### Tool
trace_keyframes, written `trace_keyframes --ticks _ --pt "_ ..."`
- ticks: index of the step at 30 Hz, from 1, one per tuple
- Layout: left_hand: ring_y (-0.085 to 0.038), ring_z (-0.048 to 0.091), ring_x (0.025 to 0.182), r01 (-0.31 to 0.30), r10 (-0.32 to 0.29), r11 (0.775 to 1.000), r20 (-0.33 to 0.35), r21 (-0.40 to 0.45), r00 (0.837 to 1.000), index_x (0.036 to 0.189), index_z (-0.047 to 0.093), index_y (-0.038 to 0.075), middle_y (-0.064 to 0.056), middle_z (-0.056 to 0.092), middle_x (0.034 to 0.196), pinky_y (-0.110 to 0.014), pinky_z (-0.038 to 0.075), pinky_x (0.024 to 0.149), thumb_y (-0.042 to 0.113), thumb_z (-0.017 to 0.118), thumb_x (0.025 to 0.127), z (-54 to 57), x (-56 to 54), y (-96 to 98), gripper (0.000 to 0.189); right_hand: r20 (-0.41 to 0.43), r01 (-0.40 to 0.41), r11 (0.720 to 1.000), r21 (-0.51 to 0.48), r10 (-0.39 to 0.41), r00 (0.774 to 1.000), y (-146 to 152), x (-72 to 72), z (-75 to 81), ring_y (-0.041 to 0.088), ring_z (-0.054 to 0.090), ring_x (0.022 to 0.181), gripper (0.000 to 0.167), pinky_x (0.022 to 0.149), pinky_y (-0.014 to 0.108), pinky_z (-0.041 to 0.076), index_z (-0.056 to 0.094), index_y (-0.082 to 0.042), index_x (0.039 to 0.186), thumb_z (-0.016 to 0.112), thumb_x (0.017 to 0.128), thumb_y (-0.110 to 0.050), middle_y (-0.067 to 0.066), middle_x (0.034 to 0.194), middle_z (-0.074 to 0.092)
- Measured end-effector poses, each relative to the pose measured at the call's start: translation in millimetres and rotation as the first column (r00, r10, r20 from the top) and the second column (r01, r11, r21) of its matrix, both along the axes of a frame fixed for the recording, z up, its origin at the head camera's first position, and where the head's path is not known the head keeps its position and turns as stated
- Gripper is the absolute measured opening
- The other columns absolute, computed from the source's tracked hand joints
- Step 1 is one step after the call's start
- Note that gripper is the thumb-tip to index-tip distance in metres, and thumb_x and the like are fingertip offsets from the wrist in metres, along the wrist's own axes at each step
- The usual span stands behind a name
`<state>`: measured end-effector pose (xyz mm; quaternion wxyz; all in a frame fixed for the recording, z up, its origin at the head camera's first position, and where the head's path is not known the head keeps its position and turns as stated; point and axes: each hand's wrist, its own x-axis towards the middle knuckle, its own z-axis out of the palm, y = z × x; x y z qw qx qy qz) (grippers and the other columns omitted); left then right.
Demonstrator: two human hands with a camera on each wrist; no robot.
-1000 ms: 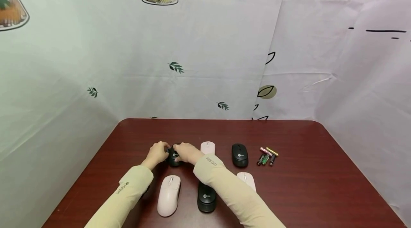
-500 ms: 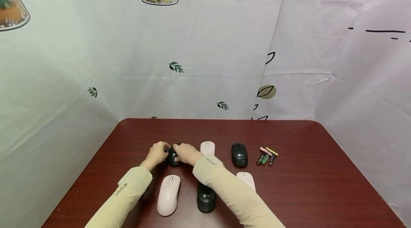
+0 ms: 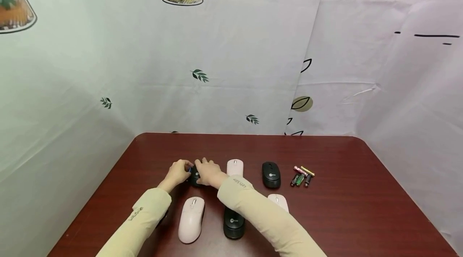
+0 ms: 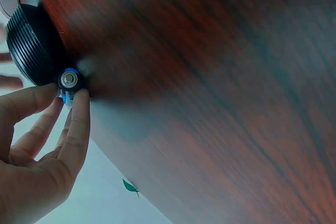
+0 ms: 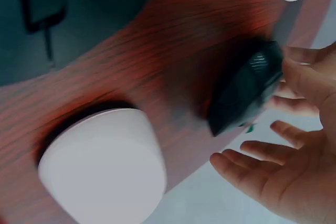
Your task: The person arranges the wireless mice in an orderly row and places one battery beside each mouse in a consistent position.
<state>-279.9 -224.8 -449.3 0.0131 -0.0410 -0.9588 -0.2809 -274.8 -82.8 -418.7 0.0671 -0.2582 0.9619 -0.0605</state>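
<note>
In the head view, a black computer mouse point(image 3: 195, 175) lies at the table's back left, between my two hands. My left hand point(image 3: 178, 172) is at the mouse's left side. In the left wrist view, its thumb and a finger pinch a blue-wrapped battery point(image 4: 69, 79), end toward the camera, beside the mouse's ribbed edge point(image 4: 32, 43). Part of the battery hides behind the fingertips. My right hand point(image 3: 209, 171) is at the mouse's right side. In the right wrist view, its fingers point(image 5: 252, 169) are spread and apart from the mouse point(image 5: 249, 87).
Nearest me are a white mouse point(image 3: 191, 220) and a black mouse point(image 3: 234, 223), partly under the right sleeve. Another black mouse point(image 3: 271, 175) and pale mice point(image 3: 235, 167) lie behind and right. Several loose batteries point(image 3: 300, 178) lie at the right. A patterned cloth point(image 3: 231, 48) hangs behind.
The fingers of my right hand have lifted and spread off the black mouse's top. My left hand stays at the mouse's left side, nearly still.
</note>
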Motion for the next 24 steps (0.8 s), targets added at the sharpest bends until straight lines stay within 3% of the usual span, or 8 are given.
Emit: trace_keyframes --ticks 10,17,24 --pt "-0.034 0.065 0.086 0.027 -0.028 0.999 -0.026 -0.027 0.999 0.101 0.066 -0.005 -0.021 0.068 0.093 -0.044 0.053 0.072 -0.004 0.066 0.080 -1.9 7.0 -3.0 0.021 -0.071 -0.104 0.995 -0.009 0.103 0.992 8 15.3 18.5 0.028 0.050 0.123 0.057 0.089 0.038 0.051 0.044 -0.017 0.133 0.070 0.085 -0.033 0.009 0.138 0.050" --pt "-0.034 0.064 0.088 0.055 -0.056 0.998 -0.053 -0.028 0.997 0.103 0.066 -0.003 -0.020 0.067 0.098 -0.047 0.051 0.075 0.000 0.067 0.081 -2.6 8.0 -8.0 0.022 -0.176 -0.162 0.986 0.036 0.166 0.970 24 27.6 31.3 0.030 0.046 0.129 0.058 0.096 0.038 0.048 0.044 -0.017 0.135 0.069 0.085 -0.034 0.011 0.140 0.048" --pt "-0.029 0.064 0.089 0.082 -0.083 0.997 -0.069 -0.006 0.994 0.105 0.066 -0.002 -0.017 0.068 0.097 -0.045 0.051 0.076 0.001 0.065 0.082 -1.9 10.7 -9.2 0.023 -0.120 -0.247 0.969 0.003 0.246 0.962 46 38.3 39.5 0.030 0.040 0.135 0.069 0.102 0.040 0.043 0.033 -0.015 0.145 0.066 0.087 -0.034 0.011 0.147 0.040"
